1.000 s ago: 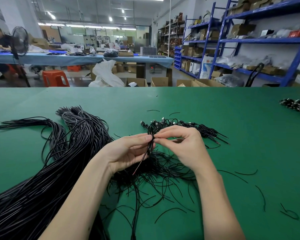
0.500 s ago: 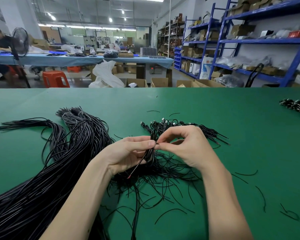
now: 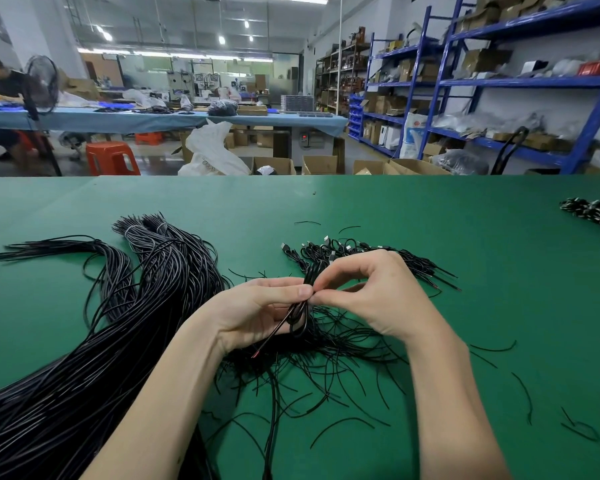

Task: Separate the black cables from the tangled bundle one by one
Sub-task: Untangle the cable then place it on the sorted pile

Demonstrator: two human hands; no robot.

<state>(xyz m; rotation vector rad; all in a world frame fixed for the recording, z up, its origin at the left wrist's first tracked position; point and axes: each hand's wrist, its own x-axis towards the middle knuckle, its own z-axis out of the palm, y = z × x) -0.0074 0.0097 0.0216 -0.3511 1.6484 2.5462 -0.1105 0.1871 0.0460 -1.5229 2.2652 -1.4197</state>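
Both forearms reach in from the bottom edge and meet over the middle of the green table [image 3: 430,237]. The left hand [image 3: 257,310] lies palm inward, thumb stretched along the top and its tip pressed against a thin black cable [image 3: 300,311], the other fingers curled underneath. The right hand [image 3: 378,292] arches above it with the wrist raised, index finger bent in a hoop and thumb tucked under, pinching the same cable right where the left thumb ends, so the two hands touch at the fingertips.

The cable is a slim, smooth, glossy cord folded into a narrow loop that hangs just below the pinch, in front of the left palm; one loose end slants down to the left and finishes in a small reddish tip. Directly beneath the hands lies the tangled bundle [image 3: 326,358], a loose mess of fine black strands curling out in every direction over the matte table. Just beyond the fingers, a cluster of cables with small plugs [image 3: 329,249] rests on the table. To the left, well apart from the hands, a thick sheaf of long cables [image 3: 84,358] sweeps in a curve, tied near its far tips. A few short offcuts [image 3: 523,389] are scattered to the right
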